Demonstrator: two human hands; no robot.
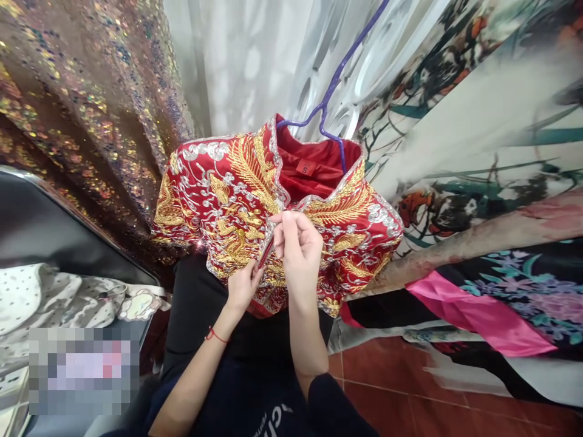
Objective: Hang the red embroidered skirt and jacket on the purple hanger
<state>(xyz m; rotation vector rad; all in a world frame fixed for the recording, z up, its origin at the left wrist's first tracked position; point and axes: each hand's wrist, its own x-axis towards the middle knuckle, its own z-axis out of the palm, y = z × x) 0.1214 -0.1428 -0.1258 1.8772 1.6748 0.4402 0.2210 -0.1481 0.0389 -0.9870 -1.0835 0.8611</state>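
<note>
A red jacket [228,188] with gold and silver embroidery hangs in front of me on a purple hanger [334,82]. Its stand collar is open at the top, showing red lining and a small red label [305,167]. My right hand [298,243] pinches the front edge of the jacket just below the collar. Lower on the same front opening, my left hand [243,285] has its fingers closed on the jacket's edge. The exact spot under my right fingertips is hidden. A red string bracelet [215,335] circles my left wrist.
At left, a black chair [64,224] bears a spotted white cloth [59,297]. A sequinned curtain [91,91] hangs behind it. To the right are a flower-printed cloth [473,139] and a black embroidered garment with a pink band [483,309], above red floor tiles [378,394].
</note>
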